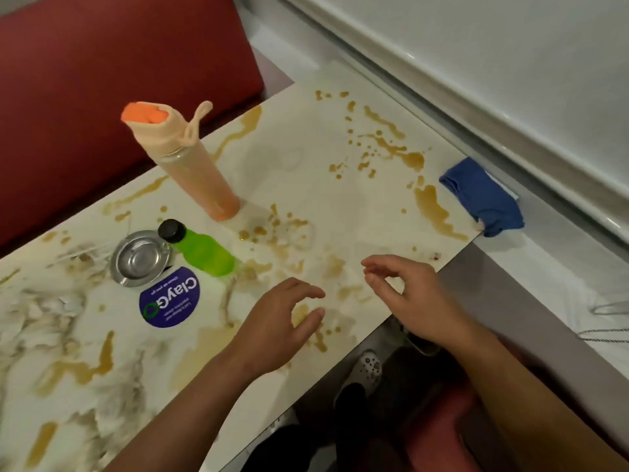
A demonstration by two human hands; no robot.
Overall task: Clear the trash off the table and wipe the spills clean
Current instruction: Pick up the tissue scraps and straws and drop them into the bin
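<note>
Overall, the table is streaked with brown spills. At its far right corner lies a blue cloth, well apart from both hands. Left hand and right hand hover relaxed, loosely curled, holding nothing.

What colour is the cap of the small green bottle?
Black; the cap of the green bottle shows clearly in the head view.

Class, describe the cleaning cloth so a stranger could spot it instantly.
Find the pale marble table with brown spills. Follow its far right corner, by the white wall. There lies a crumpled blue cloth, the only blue fabric, apart from the bottles.
</note>
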